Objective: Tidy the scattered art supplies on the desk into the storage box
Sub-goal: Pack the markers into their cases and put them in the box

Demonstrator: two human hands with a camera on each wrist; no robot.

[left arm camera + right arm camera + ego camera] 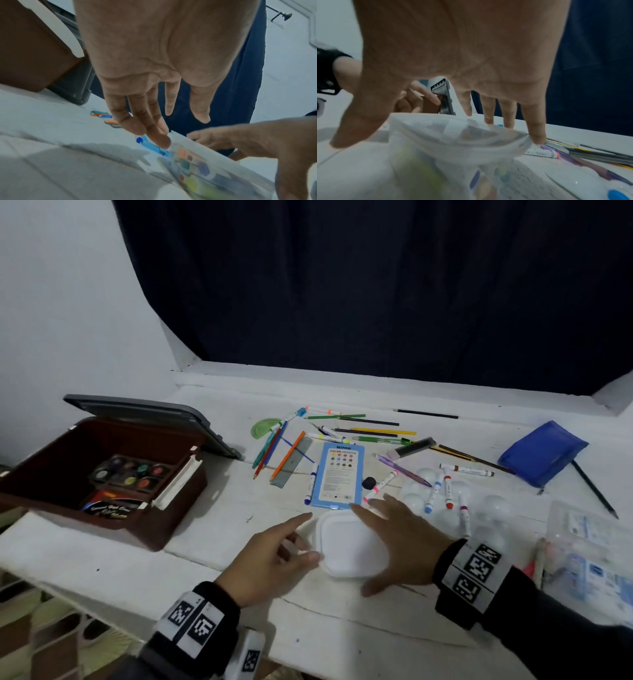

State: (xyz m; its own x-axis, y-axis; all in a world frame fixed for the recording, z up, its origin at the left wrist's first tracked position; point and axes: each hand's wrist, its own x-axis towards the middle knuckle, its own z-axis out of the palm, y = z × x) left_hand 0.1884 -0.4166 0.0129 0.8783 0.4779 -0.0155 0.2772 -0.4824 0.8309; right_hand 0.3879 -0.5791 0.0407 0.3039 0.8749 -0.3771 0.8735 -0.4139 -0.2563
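A white translucent paint case (352, 546) lies at the desk's front between my hands. My left hand (310, 537) is at its left edge, fingers straight, thumb touching the rim. My right hand (387, 535) spreads over its right side, with fingertips at the far edge and the thumb at the near corner. In the left wrist view, coloured paints show through the case (197, 166). The right wrist view shows my fingers (536, 129) behind the case (453, 138). The brown storage box (41, 460) stands open at the left and holds a watercolour palette (132, 474).
A blue pencil case (339, 474) lies just beyond the paint case. Pencils, markers and a ruler (291, 463) are scattered behind it. A clear mixing palette (486, 508), a blue pouch (544, 453) and plastic packets (589, 549) lie to the right. The box lid (150, 419) leans back.
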